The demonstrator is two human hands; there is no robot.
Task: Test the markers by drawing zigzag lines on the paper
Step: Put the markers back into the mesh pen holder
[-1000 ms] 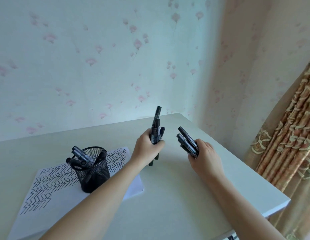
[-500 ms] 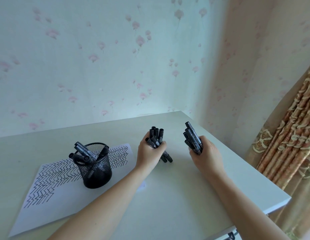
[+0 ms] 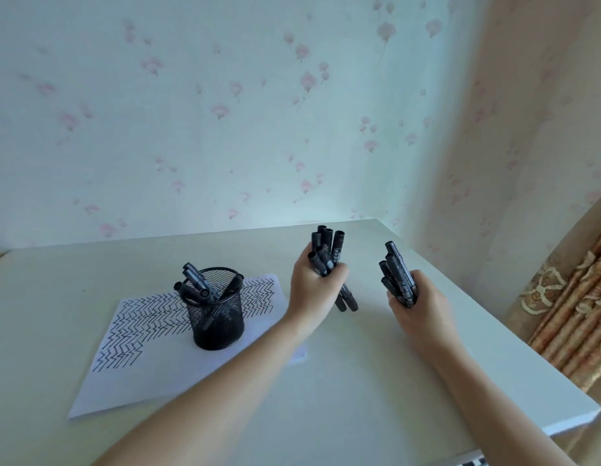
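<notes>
My left hand [image 3: 310, 285] grips a bundle of several black markers [image 3: 327, 250], caps pointing up and away, lower ends sticking out below the fist. My right hand [image 3: 416, 306] grips a second bundle of black markers [image 3: 396, 274], tilted up to the left. Both hands hover over the white table toward its far right part. A white sheet of paper [image 3: 151, 368] covered with rows of black zigzag lines lies at the left. A black mesh pen cup [image 3: 218, 322] holding several more markers stands on that paper.
The white table [image 3: 376, 381] meets a floral-papered wall at the back. Its right edge [image 3: 527, 344] drops off beside a patterned brown curtain [image 3: 578, 314]. A small yellow thing shows at the far left edge.
My left hand evened up its markers; one that stuck up high now sits level with the others. My right hand turned its bundle more upright. The camera view shifted slightly.
</notes>
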